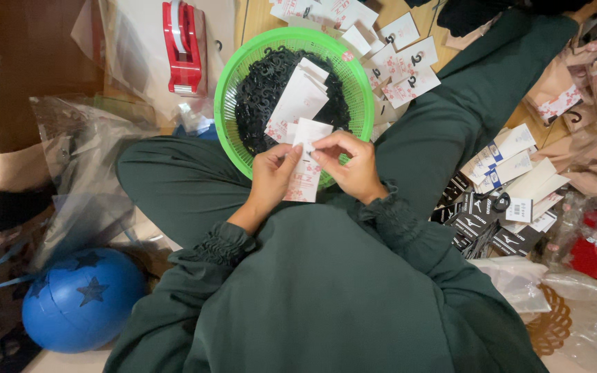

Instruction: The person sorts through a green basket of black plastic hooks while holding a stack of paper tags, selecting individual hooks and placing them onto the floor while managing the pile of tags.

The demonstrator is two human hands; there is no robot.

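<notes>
I sit cross-legged in dark green clothes, and both hands meet over my lap. My left hand (271,176) and my right hand (354,166) together pinch a white paper card with pink flower print (305,173), held upright near its top edge. Just beyond it a round green plastic basket (226,83) rests against my legs. It holds a heap of small black plastic hooks (260,86) and a few more white cards (298,100).
More flower-print cards with black hooks (402,65) lie past the basket. Black and white packets (502,200) pile up at my right knee. A red tape dispenser (182,45) stands at the back, clear plastic bags (81,166) left, a blue ball with stars (81,297) lower left.
</notes>
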